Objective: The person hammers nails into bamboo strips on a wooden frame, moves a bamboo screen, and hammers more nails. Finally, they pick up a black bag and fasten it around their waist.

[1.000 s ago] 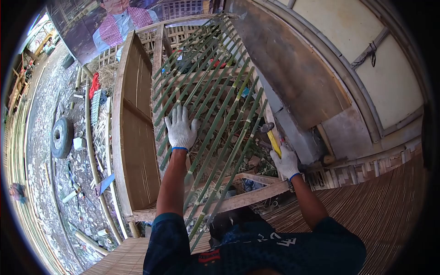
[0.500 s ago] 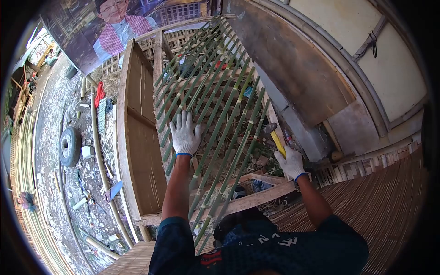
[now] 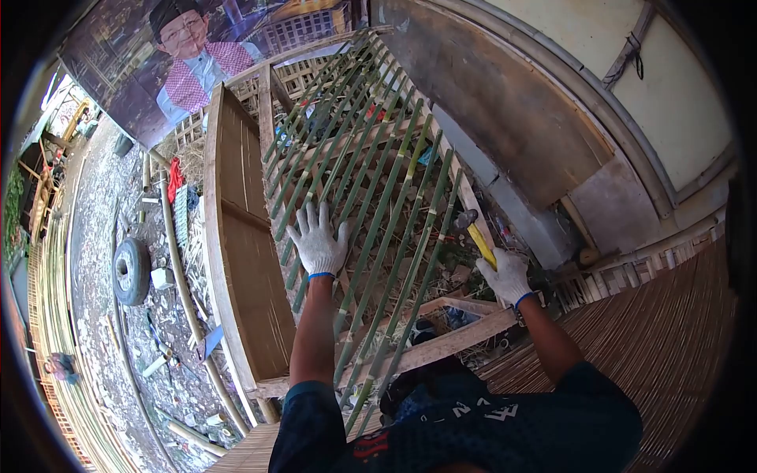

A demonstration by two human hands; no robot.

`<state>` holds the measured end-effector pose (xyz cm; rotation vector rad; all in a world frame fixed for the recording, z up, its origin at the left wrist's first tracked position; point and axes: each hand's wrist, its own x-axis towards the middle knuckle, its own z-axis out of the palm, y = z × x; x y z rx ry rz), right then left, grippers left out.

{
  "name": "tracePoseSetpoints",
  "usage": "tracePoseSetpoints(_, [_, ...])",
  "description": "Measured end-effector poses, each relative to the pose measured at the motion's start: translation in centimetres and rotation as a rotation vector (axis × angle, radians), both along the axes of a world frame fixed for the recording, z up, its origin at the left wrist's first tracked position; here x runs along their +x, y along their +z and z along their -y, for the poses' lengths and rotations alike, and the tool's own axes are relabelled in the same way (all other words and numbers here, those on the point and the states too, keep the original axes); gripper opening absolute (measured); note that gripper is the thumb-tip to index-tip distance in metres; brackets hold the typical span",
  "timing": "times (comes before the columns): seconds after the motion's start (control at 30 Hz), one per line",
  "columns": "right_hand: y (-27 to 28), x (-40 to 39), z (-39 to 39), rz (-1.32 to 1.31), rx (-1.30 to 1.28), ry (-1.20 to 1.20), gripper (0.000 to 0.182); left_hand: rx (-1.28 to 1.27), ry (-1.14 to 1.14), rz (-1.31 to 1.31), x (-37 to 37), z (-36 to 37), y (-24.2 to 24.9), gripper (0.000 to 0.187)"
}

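Observation:
My left hand (image 3: 320,246), in a white knit glove with a blue cuff, lies open with spread fingers over the green bamboo strips (image 3: 377,213). The strips run slantwise in spaced rows across a wooden frame (image 3: 449,340). In my right hand (image 3: 505,275), gloved the same way, is a hammer (image 3: 479,239) with a yellow handle. Its dark head points away from me, beside the right rail of the frame. Through the gaps between strips, straw and debris show on the ground below.
A brown panel box (image 3: 244,229) borders the frame on the left. Beyond it lie a tire (image 3: 131,271), a bamboo pole (image 3: 183,288) and a saw with a blue handle (image 3: 209,344). A grey ledge and wall (image 3: 505,118) run along the right. A printed banner (image 3: 268,31) hangs at the far end.
The view has shifted slightly. My left hand stays spread on the strips, and my right hand keeps its hold on the hammer with little movement.

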<state>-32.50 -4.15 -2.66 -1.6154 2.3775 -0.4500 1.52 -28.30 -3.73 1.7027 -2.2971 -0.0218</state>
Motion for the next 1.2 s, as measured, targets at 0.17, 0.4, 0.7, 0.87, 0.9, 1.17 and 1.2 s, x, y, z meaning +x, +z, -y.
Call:
tracePoseSetpoints(0.17, [0.6,0.3,0.0,0.02,0.023,-0.005,0.043,0.01,0.008,0.018,0.1,0.2,-0.2,0.07])
tracePoseSetpoints(0.4, [0.3,0.0,0.4,-0.007,0.02,-0.022,0.045,-0.013,0.003,0.019,-0.1,-0.3,0.0,0.07])
tracePoseSetpoints(0.7, [0.4,0.2,0.7,0.007,0.079,-0.062,0.048,-0.011,-0.014,-0.017,0.2,-0.3,0.2,0.072])
tracePoseSetpoints(0.87, [0.3,0.5,0.7,0.006,0.028,-0.081,0.046,-0.011,-0.022,-0.019,0.3,-0.2,0.3,0.073])
tracePoseSetpoints(0.9, [0.5,0.5,0.7,-0.003,0.036,-0.08,0.047,-0.014,-0.028,-0.013,0.3,-0.2,0.2,0.074])
tracePoseSetpoints(1.17, [0.4,0.1,0.7,0.019,0.039,-0.072,0.047,0.01,-0.225,-0.035,2.6,-4.2,-0.5,0.071])
tracePoseSetpoints(1.2, [1.2,0.4,0.9,0.046,0.027,-0.07,0.047,0.026,-0.227,-0.007,2.8,-5.6,-0.5,0.07])
